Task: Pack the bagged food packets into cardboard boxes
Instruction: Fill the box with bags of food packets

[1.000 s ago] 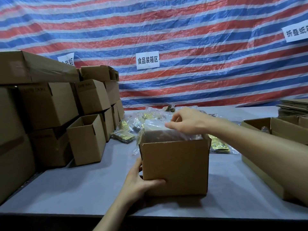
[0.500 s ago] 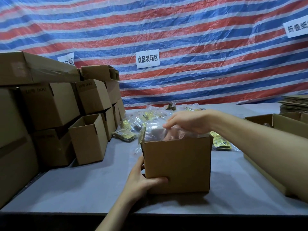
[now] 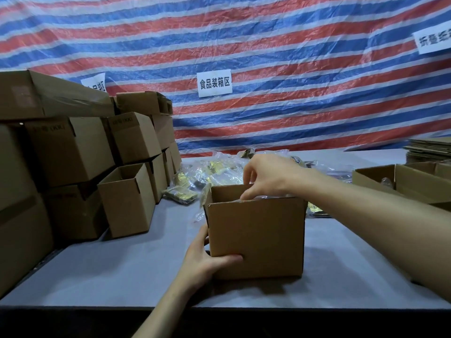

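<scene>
An open cardboard box point(image 3: 256, 237) stands on the grey table point(image 3: 122, 269) in front of me. My left hand point(image 3: 205, 262) grips its lower left corner, thumb across the front face. My right hand point(image 3: 271, 176) hovers over the opening, fingers pointing down inside the front wall and thumb lifted apart from them. They press on a clear bag of food packets point(image 3: 271, 197), of which only a sliver shows above the rim. More bagged packets point(image 3: 214, 169) lie in a loose pile behind the box.
Stacked cardboard boxes point(image 3: 70, 150) fill the left side, with one open small box point(image 3: 127, 198) in front of them. A large open carton point(image 3: 415, 184) sits at the right, and flat folded cardboard point(image 3: 429, 147) lies behind it. A striped tarpaulin hangs at the back.
The bag that my right hand held above the box has sunk inside, and that hand has followed it down. My left hand has kept its hold on the corner.
</scene>
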Demonstrator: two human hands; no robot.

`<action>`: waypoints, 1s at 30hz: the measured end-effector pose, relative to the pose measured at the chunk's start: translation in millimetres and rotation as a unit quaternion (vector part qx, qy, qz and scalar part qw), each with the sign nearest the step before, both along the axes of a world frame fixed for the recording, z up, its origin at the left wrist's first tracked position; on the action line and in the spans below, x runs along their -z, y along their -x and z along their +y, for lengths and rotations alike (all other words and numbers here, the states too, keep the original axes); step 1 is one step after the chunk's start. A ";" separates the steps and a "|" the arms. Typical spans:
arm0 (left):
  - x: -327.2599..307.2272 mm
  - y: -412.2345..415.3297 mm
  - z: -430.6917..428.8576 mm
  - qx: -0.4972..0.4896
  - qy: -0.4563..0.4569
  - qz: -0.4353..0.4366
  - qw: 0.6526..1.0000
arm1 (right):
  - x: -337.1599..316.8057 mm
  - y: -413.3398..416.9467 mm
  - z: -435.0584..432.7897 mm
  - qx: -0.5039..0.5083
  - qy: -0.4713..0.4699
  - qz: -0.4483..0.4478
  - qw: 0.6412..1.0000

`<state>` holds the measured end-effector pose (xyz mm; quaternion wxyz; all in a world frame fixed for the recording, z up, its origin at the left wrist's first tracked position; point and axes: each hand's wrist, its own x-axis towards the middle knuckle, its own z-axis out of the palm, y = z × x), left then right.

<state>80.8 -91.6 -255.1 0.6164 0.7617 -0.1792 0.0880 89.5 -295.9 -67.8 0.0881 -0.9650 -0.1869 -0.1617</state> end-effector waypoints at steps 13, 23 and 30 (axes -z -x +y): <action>-0.8 0.7 -0.1 0.002 -0.002 0.001 1.000 | 3.7 2.7 -2.1 0.007 0.006 0.395 0.918; 0.4 0.1 0.9 -0.003 -0.009 0.007 1.000 | -6.6 -0.2 1.6 0.033 -0.032 0.463 0.885; -2.1 1.9 0.5 -0.006 -0.010 0.009 1.000 | -11.3 -1.5 5.6 -0.012 -0.034 0.210 0.977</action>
